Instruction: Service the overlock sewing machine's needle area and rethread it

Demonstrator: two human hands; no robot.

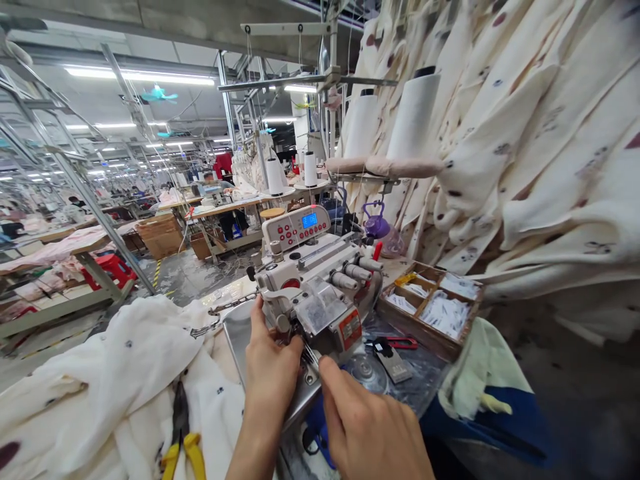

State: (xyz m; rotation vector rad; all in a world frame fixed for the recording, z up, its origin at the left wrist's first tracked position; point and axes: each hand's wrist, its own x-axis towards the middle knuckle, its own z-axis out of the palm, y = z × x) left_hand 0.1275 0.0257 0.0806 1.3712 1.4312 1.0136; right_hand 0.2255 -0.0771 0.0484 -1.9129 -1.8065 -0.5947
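Note:
A white overlock sewing machine point(320, 280) stands in front of me, with a red-buttoned control panel point(296, 228) on top. My left hand point(270, 367) reaches up to the needle area at the machine's front, fingers touching the metal parts there. My right hand point(370, 420) pinches a thin metal tool, apparently tweezers point(311, 357), whose tip points at the same spot. Large white thread cones point(414, 117) stand on a rack behind the machine.
Cream spotted fabric point(115, 373) lies heaped at left with yellow-handled pliers point(181, 440) on it. A wooden tray of labels point(435, 310) sits at right, red snips point(397, 343) beside it. Hanging cream fabric point(540, 147) fills the right side. Work tables stretch away at left.

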